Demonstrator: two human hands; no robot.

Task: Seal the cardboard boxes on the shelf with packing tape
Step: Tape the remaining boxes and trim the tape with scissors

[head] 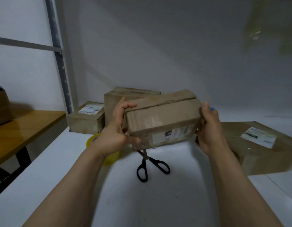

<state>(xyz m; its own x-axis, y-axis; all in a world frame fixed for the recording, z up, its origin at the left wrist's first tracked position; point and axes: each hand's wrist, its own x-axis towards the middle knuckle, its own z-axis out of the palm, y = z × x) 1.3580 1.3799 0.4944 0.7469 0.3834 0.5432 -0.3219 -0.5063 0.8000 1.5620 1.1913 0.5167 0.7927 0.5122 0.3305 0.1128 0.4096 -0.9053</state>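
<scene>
I hold a worn brown cardboard box [163, 118] just above the white shelf [142, 202], tilted, with a shipping label on its near face and an open seam along its top. My left hand [119, 128] grips its left end, thumb underneath. My right hand [209, 126] grips its right end. A yellow roll of packing tape [109, 158] lies on the shelf, mostly hidden under my left wrist. Black-handled scissors [150, 166] lie on the shelf below the box.
Two more boxes stand behind: a low labelled one [86, 119] at the left and a taller one [114, 99]. A large taped, labelled box [256, 145] sits at the right. A metal shelf upright [60, 63] and a wooden table [19, 128] are at the left.
</scene>
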